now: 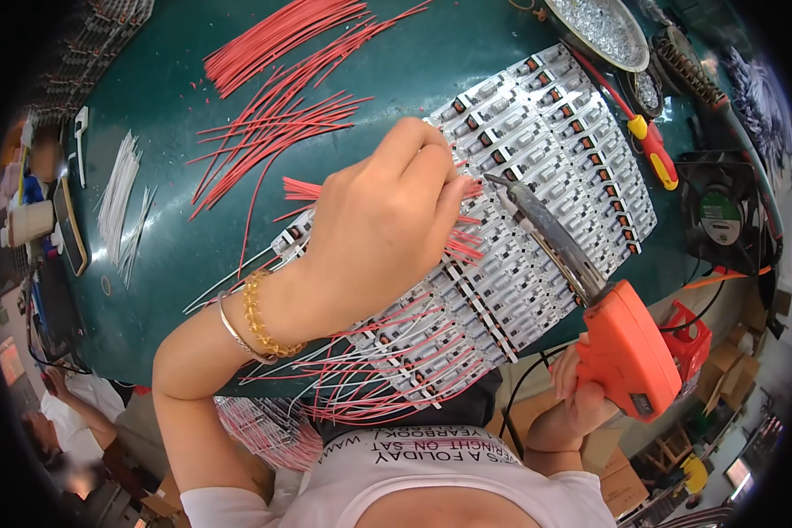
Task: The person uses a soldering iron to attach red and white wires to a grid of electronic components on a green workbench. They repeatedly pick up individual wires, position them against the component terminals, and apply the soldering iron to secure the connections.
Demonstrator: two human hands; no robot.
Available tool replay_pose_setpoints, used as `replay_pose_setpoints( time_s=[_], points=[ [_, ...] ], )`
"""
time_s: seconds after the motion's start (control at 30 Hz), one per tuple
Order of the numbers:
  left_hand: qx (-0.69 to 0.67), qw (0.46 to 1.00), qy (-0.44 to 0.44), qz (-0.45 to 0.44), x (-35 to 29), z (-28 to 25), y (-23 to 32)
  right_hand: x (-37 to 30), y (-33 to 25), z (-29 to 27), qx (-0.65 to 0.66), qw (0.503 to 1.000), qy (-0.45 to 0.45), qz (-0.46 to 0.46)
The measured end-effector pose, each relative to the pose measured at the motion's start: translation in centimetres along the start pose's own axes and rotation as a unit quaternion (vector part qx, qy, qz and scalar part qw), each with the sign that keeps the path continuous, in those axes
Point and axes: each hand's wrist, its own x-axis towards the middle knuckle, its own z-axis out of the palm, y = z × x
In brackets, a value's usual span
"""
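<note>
My left hand, with bracelets at its wrist, is closed over the panel, thumb and fingertips together. Short red wires stick out from it on both sides. My right hand grips an orange soldering gun by its handle. The gun's tip points up and left, close to my left fingertips, near the panel surface; whether it touches is unclear. Beneath both is a large panel of small silvery parts in rows. Red and white wires trail from its lower left side.
Red wires lie in piles at the far side of the green table, white wires at left. On the right are a red-yellow screwdriver, a metal dish and a black fan. Another person sits lower left.
</note>
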Motion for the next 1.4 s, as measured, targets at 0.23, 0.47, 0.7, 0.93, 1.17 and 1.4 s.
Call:
replay_pose_setpoints(
  time_s=[0.23, 0.47, 0.7, 0.93, 1.17, 1.4],
  points=[
    [0.018, 0.999, 0.015, 0.023, -0.1, 0.5, -0.1, 0.3, -0.4, 0.5, 0.013, 1.0, 0.003, 0.023],
    [0.021, 0.999, 0.014, 0.03, -0.1, 0.4, -0.2, -0.1, 0.1, -0.1, -0.046, 0.998, 0.037, -0.018],
    [0.014, 0.999, 0.01, 0.041, -0.1, 0.5, -0.4, 0.7, -1.5, 1.6, 0.072, 0.995, 0.051, 0.036],
    [-0.05, 0.998, -0.042, 0.025, -0.2, -0.4, 0.4, 1.2, -3.6, 2.1, 0.087, 0.994, 0.027, 0.058],
    [0.007, 1.0, -0.014, 0.012, -0.4, 0.8, 1.0, 0.0, -1.4, 0.9, 0.071, 0.997, 0.013, 0.028],
    [0.017, 1.0, -0.006, 0.025, -0.4, 0.8, 0.9, -0.8, 1.0, -1.1, 0.016, 0.999, -0.023, -0.023]
  ],
)
